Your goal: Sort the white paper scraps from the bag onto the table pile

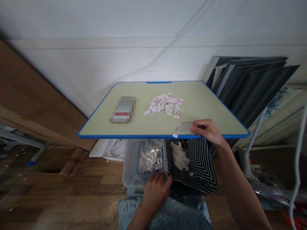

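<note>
One blue-edged table [212, 97] is the broadest thing in view, its pale top giving small paper pieces a flat surface to lie on; below its near edge spreads black-and-white striped fabric [202, 166], perhaps a bag, placed so that pieces going over the edge could land in it, and some paper pieces [180, 158] do lie there. Just beside it, on the person's left, a clear plastic bin [130, 169] holds more bits, its walls probably there to stop them scattering. On the table, a heap of paper pieces [165, 104] sits toward the middle, likely to keep it off the edges. The left hand [157, 188] curls at the near corner of the bin, where it meets the fabric, presumably steadying one or both; I cannot tell which its grip has caught. The right hand's [209, 130] grip is pinching a clear protractor [183, 127] at one end, leaving most of it projecting toward the left; it is between the heap and the near edge. A pixelated slab [123, 110] lies well apart on the left, seemingly out of the way, and smallest of all, a white slip [175, 135] rests at the blue rim, just below the protractor
</note>
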A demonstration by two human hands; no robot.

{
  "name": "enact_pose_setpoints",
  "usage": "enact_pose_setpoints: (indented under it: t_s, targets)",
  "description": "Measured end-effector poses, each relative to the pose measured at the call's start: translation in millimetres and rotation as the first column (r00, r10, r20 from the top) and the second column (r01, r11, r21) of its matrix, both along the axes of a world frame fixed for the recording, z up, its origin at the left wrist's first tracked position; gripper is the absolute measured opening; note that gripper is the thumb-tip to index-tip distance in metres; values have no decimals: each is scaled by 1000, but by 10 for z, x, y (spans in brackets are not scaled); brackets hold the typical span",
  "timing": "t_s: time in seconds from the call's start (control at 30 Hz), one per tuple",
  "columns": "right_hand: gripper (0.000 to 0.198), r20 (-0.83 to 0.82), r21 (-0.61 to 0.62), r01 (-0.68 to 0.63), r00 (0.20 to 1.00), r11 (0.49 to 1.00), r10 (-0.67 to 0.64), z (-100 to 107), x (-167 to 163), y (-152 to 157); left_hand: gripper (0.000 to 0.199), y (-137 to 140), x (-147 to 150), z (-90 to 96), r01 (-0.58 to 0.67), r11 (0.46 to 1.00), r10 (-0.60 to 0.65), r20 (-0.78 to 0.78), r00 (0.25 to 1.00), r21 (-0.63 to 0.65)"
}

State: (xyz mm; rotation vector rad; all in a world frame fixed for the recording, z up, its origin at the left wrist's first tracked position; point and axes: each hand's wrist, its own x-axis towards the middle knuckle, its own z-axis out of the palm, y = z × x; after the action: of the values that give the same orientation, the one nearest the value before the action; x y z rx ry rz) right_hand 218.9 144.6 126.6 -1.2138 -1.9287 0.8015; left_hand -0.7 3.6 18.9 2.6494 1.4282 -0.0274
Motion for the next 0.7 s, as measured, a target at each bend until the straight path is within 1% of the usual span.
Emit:
enact_pose_setpoints:
  t_s: [0.13, 0.2, 0.33, 0.4, 0.47, 0.53, 0.6, 0.7]
  targets:
    - [36, 10, -54, -94, 995, 994, 94, 19, 24, -14, 36, -7, 2, -15, -7, 1000, 7, 8, 1000, -9]
    - [36, 3, -49, -106, 994, 993, 106, 10, 36, -16, 37, -8, 3, -26, -8, 1000, 8, 16, 1000, -8]
    - [36, -36, 29, -11, 999, 1000, 12, -13, 42, -8, 37, -6, -3, -45, -9, 1000, 9, 20, 1000, 8]
    - [35, -7, 93, 3, 1000, 996, -3, -10, 23, 3, 37, -9, -8, -50, -8, 1000, 8, 16, 1000, 14]
    - [31, 50, 157, -59, 997, 986, 52, 4, -11, 13, 37, -12, -11, -53, -4, 1000, 4, 20, 1000, 16]
    - [25, 103, 200, -159, 985, 967, 141, 21, -51, 16, 36, -14, -12, -56, -3, 1000, 3, 24, 1000, 21]
    - [22, 144, 222, -244, 966, 944, 215, 33, -87, 13, 34, -14, -11, -61, -9, 1000, 8, 27, 1000, 22]
    - [21, 193, 239, -303, 946, 923, 260, 35, -122, 7, 33, -15, -10, -67, -15, 1000, 15, 31, 999, 18]
